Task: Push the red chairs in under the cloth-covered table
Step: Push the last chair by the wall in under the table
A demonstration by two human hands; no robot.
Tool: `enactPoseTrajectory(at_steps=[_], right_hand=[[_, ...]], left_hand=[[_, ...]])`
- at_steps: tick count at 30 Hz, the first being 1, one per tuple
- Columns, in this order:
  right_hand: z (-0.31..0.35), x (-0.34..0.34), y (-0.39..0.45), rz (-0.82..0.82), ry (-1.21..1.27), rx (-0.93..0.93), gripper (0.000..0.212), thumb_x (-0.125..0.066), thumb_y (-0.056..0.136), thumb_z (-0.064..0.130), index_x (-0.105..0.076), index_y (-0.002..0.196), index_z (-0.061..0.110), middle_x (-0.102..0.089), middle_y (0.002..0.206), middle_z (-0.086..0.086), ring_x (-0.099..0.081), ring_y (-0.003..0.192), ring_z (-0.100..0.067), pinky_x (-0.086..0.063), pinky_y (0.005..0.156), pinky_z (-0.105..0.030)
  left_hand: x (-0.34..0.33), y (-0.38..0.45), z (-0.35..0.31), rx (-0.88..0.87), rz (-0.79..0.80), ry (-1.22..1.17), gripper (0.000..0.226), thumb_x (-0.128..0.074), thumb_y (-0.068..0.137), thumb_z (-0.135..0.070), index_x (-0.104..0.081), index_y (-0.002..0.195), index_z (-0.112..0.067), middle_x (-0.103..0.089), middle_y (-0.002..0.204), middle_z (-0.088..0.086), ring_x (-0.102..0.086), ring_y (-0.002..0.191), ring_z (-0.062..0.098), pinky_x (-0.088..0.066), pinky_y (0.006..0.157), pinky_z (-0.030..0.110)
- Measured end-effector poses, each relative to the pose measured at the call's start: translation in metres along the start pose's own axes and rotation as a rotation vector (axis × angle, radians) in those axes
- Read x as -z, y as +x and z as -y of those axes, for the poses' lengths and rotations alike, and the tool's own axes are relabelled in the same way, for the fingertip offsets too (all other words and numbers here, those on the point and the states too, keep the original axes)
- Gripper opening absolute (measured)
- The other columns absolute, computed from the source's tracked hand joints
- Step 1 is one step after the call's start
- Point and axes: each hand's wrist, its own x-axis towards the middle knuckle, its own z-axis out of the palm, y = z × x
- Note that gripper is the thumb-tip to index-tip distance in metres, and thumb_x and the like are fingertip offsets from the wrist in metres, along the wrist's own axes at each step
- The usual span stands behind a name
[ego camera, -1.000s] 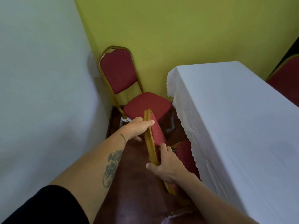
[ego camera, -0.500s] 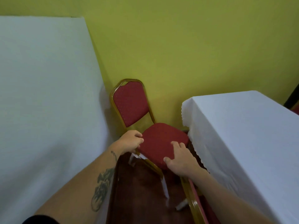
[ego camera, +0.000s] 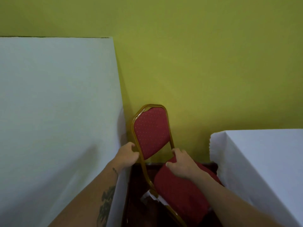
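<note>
A red chair [ego camera: 151, 133] with a gold metal frame stands in the narrow gap by the yellow wall, its dotted backrest upright and its seat toward the right. My left hand [ego camera: 127, 155] grips the left post of the backrest frame. My right hand [ego camera: 181, 163] holds the right post where it meets the back of the seat, fingers curled on it. The cloth-covered table [ego camera: 262, 161] stands at the right, its lace-edged white cloth hanging beside the seat.
Another white cloth-covered table [ego camera: 57, 112] fills the left side, its edge touching my left forearm. The yellow wall [ego camera: 196, 63] is right behind the chair. Dark red-brown floor [ego camera: 139, 210] shows in the narrow gap between the tables.
My hands left the nearer chair, which has dropped out of view. They moved forward to the far chair, first onto its seat, now onto its backrest posts. The view has tilted up.
</note>
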Motion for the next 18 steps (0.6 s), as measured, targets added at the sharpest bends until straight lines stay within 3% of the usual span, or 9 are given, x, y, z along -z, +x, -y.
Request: enactPoseTrajectory(at_steps=[2, 4, 8, 12, 15, 18], right_hand=[[0.019, 0.004, 0.043, 0.011, 0.036, 0.019, 0.076, -0.058, 0.091, 0.043, -0.030, 0.157, 0.016, -0.038, 0.151, -0.012, -0.045, 0.135, -0.032, -0.043, 0.109, -0.048], [0.035, 0.008, 0.095, 0.016, 0.093, 0.040, 0.074, -0.059, 0.091, 0.043, -0.033, 0.155, 0.015, -0.040, 0.147, -0.012, -0.047, 0.131, -0.031, -0.043, 0.109, -0.047], [0.060, 0.007, 0.203, 0.049, 0.206, 0.029, 0.077, -0.060, 0.091, 0.044, -0.032, 0.156, 0.013, -0.040, 0.148, -0.013, -0.048, 0.131, -0.033, -0.044, 0.109, -0.047], [0.080, -0.001, 0.308, 0.143, 0.367, -0.065, 0.088, -0.060, 0.090, 0.041, -0.019, 0.161, 0.008, -0.035, 0.158, -0.016, -0.042, 0.139, -0.036, -0.040, 0.113, -0.050], [0.095, -0.012, 0.378, 0.195, 0.495, -0.180, 0.099, -0.060, 0.089, 0.039, -0.004, 0.163, 0.008, -0.032, 0.162, -0.020, -0.038, 0.143, -0.040, -0.039, 0.115, -0.052], [0.114, -0.027, 0.432, 0.198, 0.646, -0.268, 0.116, -0.067, 0.085, 0.045, 0.013, 0.162, 0.010, -0.027, 0.164, -0.025, -0.036, 0.145, -0.045, -0.040, 0.113, -0.058]], left_hand=[[0.007, 0.028, 0.005, -0.003, -0.029, 0.053, 0.065, -0.059, 0.095, -0.027, -0.034, 0.153, -0.010, -0.046, 0.149, 0.015, -0.055, 0.121, 0.026, -0.041, 0.089, 0.028], [0.014, 0.062, 0.007, 0.008, -0.056, 0.097, 0.070, -0.059, 0.094, -0.029, -0.030, 0.155, -0.010, -0.040, 0.152, 0.017, -0.050, 0.131, 0.032, -0.043, 0.099, 0.032], [0.021, 0.141, 0.005, 0.025, -0.042, 0.153, 0.066, -0.056, 0.094, -0.032, -0.031, 0.152, -0.014, -0.038, 0.150, 0.017, -0.045, 0.134, 0.034, -0.040, 0.105, 0.036], [0.022, 0.227, 0.000, -0.001, 0.024, 0.164, 0.070, -0.052, 0.087, -0.044, -0.036, 0.151, -0.022, -0.040, 0.154, 0.008, -0.038, 0.137, 0.030, -0.034, 0.104, 0.032], [0.017, 0.287, 0.003, 0.031, 0.032, 0.169, 0.081, -0.049, 0.077, -0.063, -0.037, 0.150, -0.028, -0.042, 0.149, 0.005, -0.038, 0.134, 0.030, -0.036, 0.106, 0.038], [0.009, 0.336, 0.018, 0.151, 0.035, 0.131, 0.075, -0.065, 0.076, -0.048, -0.039, 0.142, -0.024, -0.051, 0.134, 0.006, -0.051, 0.116, 0.027, -0.048, 0.094, 0.039]])
